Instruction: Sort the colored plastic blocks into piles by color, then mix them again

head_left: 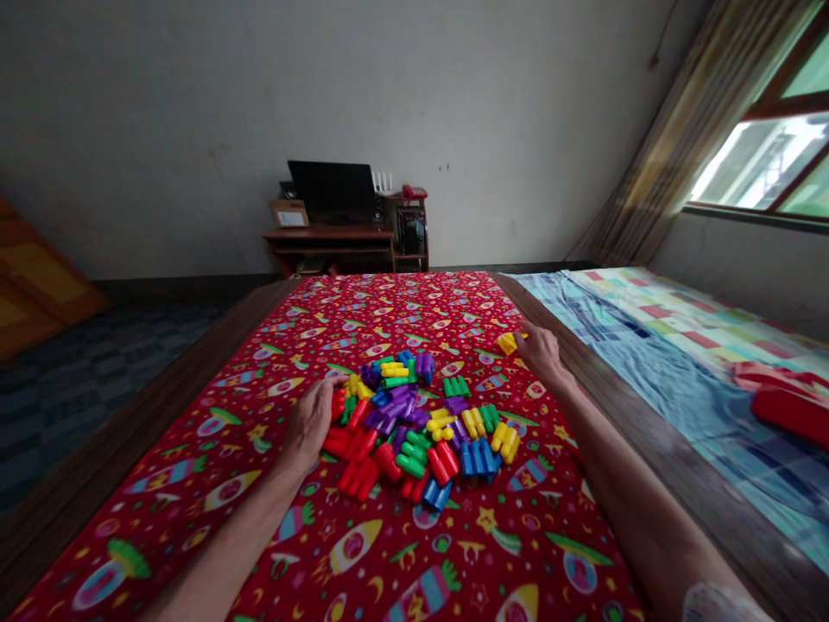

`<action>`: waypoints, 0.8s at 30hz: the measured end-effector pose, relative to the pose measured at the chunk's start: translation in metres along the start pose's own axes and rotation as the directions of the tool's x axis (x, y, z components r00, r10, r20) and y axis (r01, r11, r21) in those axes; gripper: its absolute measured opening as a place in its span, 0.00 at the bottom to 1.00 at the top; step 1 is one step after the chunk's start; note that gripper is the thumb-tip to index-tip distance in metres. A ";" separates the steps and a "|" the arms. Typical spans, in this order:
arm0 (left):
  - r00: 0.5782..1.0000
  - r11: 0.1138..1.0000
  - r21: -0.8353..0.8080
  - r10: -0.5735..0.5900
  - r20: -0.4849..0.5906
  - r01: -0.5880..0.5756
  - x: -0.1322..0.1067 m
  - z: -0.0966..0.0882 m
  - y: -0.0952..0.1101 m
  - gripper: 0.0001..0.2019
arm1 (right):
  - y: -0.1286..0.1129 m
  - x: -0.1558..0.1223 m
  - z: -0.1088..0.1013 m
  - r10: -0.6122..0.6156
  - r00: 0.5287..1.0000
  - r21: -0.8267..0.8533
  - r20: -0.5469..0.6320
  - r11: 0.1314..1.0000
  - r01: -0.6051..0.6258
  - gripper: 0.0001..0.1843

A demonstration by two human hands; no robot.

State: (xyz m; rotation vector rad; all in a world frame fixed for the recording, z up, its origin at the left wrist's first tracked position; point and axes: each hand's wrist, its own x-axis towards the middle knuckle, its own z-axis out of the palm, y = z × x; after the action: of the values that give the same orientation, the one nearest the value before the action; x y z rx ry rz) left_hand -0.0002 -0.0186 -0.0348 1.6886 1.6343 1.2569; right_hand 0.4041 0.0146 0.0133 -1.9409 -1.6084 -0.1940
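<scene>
A heap of plastic building blocks (396, 409) in red, yellow, green, blue and purple lies on the red patterned cloth (356, 540). At the heap's left edge is my left hand (312, 423), its fingers curled against a red block (338, 403); whether it grips that block is hard to see. Away to the right and farther back, my right hand (541, 352) pinches a yellow block (508, 343) at its right end, over the cloth. Green blocks (457, 386) and yellow blocks (473, 422) lie between the two hands.
The cloth covers a wooden table with brown side edges (194, 371). Beyond its far end stands a desk (330, 233) with a monitor (333, 190) and a red telephone (414, 192). A bed with a blue sheet (622, 345) borders the right side.
</scene>
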 end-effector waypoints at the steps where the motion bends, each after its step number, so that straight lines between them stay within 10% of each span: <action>1: 1.000 1.000 -0.006 0.002 -0.001 -0.002 0.000 0.000 -0.001 0.27 | -0.004 -0.001 -0.004 -0.014 1.000 -0.008 -0.006 1.000 0.014 0.20; 5: 1.000 1.000 -0.010 -0.014 -0.010 0.014 0.000 0.001 0.000 0.26 | -0.046 -0.012 -0.023 -0.308 0.925 0.150 0.220 0.948 0.280 0.16; 9: 1.000 1.000 -0.007 -0.021 -0.006 0.021 -0.001 -0.001 0.008 0.25 | -0.094 -0.040 -0.032 -0.666 0.514 0.465 0.541 0.746 0.476 0.11; 12: 1.000 1.000 -0.003 -0.019 -0.006 0.019 -0.002 -0.001 0.012 0.25 | -0.109 -0.063 -0.026 -0.757 0.366 0.513 0.541 0.642 0.569 0.13; 19: 1.000 1.000 -0.009 -0.012 -0.008 0.012 -0.001 0.000 0.007 0.26 | -0.099 -0.068 -0.010 -0.748 0.420 0.436 0.514 0.650 0.623 0.18; 24: 1.000 1.000 -0.004 -0.017 0.004 0.017 -0.002 0.000 0.006 0.26 | -0.080 -0.032 -0.015 -0.601 0.715 0.374 0.358 0.794 0.480 0.12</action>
State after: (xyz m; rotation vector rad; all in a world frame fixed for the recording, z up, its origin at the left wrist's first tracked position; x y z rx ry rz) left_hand 0.0031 -0.0213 -0.0303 1.6706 1.6395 1.2474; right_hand 0.3253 -0.0140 0.0386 -1.3132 -2.3759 0.2640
